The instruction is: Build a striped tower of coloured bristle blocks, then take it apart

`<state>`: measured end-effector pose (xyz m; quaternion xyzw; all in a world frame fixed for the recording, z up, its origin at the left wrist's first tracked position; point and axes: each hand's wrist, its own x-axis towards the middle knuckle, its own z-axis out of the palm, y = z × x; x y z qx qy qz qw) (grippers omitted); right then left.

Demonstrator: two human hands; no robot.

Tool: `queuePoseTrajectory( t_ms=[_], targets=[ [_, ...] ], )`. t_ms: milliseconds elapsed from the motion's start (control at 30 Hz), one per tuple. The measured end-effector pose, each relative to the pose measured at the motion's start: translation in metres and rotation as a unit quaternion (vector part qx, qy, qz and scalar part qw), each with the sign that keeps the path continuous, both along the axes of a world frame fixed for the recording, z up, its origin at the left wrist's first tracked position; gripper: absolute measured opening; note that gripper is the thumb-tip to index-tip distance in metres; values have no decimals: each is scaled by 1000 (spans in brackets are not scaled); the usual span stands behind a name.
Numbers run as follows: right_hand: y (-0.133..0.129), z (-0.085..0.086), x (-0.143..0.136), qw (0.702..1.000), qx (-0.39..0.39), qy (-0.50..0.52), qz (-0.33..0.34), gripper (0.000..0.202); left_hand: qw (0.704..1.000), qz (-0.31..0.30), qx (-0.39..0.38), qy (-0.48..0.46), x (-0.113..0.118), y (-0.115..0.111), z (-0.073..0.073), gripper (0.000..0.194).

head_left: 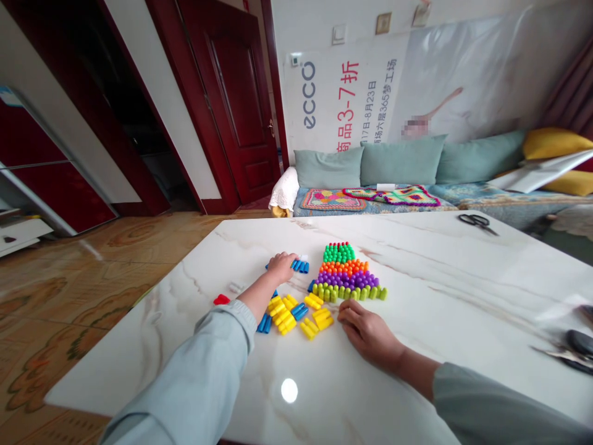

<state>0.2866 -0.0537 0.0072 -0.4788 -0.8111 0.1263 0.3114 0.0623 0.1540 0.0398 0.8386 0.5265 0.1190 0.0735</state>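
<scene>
My left hand (281, 268) reaches over the table, fingers bent down onto a row of blue plastic pegs (301, 266); its fingertips are partly hidden. My right hand (368, 329) rests on the tabletop with curled fingers, and whatever they may hold is hidden. Just beyond it, upright pegs stand in coloured bands: light green (348, 293), purple (348, 280), orange (345, 267), green (339, 252), with a few red ones at the far end. Between my hands lie joined yellow pegs (282, 315) and more blue pegs (264, 323).
A red piece (222, 300) lies left of my forearm on the white marbled table (407, 395). Black-handled scissors (477, 221) are at the far right corner, and another pair (574, 352) at the right edge. Beyond the table stands a sofa with green cushions (403, 161).
</scene>
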Motion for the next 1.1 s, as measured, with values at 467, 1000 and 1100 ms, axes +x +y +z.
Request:
queuePoseTrajectory(
  t_ms=[467, 1000, 1100],
  targets=[
    [1, -1, 0, 1000, 0, 7, 0, 18, 968, -50, 111, -217, -45, -96, 16, 28],
    [-4, 4, -10, 983, 22, -172, -52, 32, 945, -93, 118, -291, -10, -202, -34, 46],
    [-8, 5, -14, 984, 25, -158, -75, 33, 930, -77, 129, -335, -11, -196, -41, 56]
  ],
)
